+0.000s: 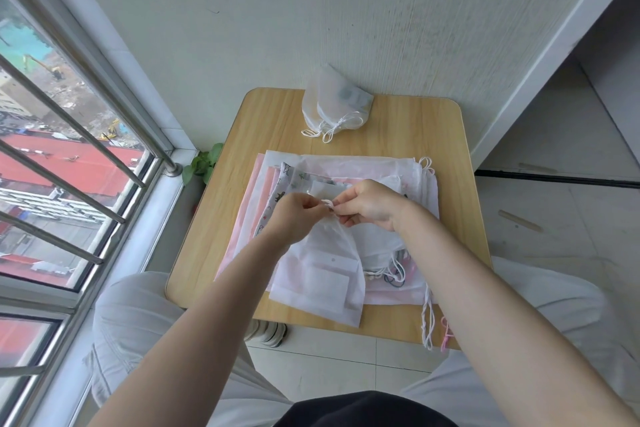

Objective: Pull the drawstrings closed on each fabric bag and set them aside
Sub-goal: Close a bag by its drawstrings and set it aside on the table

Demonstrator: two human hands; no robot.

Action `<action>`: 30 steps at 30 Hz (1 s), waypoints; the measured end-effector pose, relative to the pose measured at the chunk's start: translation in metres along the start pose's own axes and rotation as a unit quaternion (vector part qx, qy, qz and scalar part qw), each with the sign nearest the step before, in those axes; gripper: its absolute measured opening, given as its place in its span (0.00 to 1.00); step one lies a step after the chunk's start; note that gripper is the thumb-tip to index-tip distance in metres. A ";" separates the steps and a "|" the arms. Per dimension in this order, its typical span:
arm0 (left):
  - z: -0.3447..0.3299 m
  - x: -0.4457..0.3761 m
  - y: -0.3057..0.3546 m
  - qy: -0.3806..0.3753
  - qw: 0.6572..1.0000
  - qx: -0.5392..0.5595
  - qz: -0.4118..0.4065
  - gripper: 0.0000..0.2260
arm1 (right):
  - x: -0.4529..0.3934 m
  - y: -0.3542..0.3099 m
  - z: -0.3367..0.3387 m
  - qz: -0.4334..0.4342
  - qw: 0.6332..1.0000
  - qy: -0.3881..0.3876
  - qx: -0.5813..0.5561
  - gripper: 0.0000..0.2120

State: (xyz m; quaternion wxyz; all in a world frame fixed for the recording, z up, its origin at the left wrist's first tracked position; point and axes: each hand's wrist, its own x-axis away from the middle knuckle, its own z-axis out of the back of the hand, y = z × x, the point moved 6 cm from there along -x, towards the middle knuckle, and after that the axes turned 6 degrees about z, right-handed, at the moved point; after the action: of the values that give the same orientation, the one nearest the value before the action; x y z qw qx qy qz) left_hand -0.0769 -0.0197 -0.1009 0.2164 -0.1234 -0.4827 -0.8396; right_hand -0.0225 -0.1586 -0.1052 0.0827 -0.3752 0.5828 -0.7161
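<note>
White fabric bag hangs below both hands, mouth pinched between them.

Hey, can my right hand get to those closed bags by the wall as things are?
Probably yes, but not right now. The right hand and left hand are both pinching the neck of the white bag. Bare table lies between it and the closed bags, with nothing in the way.

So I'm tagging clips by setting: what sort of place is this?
Probably a corner of an upper-floor flat or dormitory room: a small wooden table against a white wall, a barred window overlooking rooftops, and a tiled floor.
</note>
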 end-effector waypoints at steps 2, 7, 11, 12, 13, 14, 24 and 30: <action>0.000 0.003 0.002 -0.033 0.998 0.053 0.024 0.12 | -0.001 -0.002 0.001 0.018 1.000 0.020 0.012 0.11; 0.000 0.005 0.003 -0.093 0.988 0.109 0.062 0.13 | -0.002 -0.005 0.005 0.038 0.991 0.070 0.106 0.08; 0.014 -0.002 -0.017 -0.016 0.999 -0.028 0.041 0.12 | -0.002 -0.009 0.025 0.066 0.951 0.158 0.258 0.07; 0.015 -0.004 -0.020 -0.009 0.998 -0.057 0.038 0.12 | -0.003 -0.010 0.026 0.077 0.943 0.172 0.275 0.07; 0.016 -0.006 -0.021 0.003 0.996 -0.087 0.029 0.14 | -0.004 -0.012 0.026 0.088 0.937 0.181 0.285 0.06; 0.019 -0.009 -0.020 0.022 0.993 -0.118 0.013 0.15 | -0.006 -0.013 0.025 0.096 0.936 0.182 0.287 0.05; 0.010 -0.028 0.037 -0.032 0.947 -0.292 -0.130 0.12 | -0.018 -0.043 0.023 0.144 0.951 0.131 0.241 0.04; 0.039 -0.065 0.061 0.086 0.985 -0.137 -0.052 0.20 | -0.032 -0.054 0.058 0.045 0.928 0.111 0.354 0.14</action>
State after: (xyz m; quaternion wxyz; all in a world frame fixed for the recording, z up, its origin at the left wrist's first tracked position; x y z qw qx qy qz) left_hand 0.0099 0.0031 -0.0619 0.1945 -0.0537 -0.3483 -0.9154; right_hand 0.0545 -0.1692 -0.0684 0.1770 -0.2129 0.3135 -0.9083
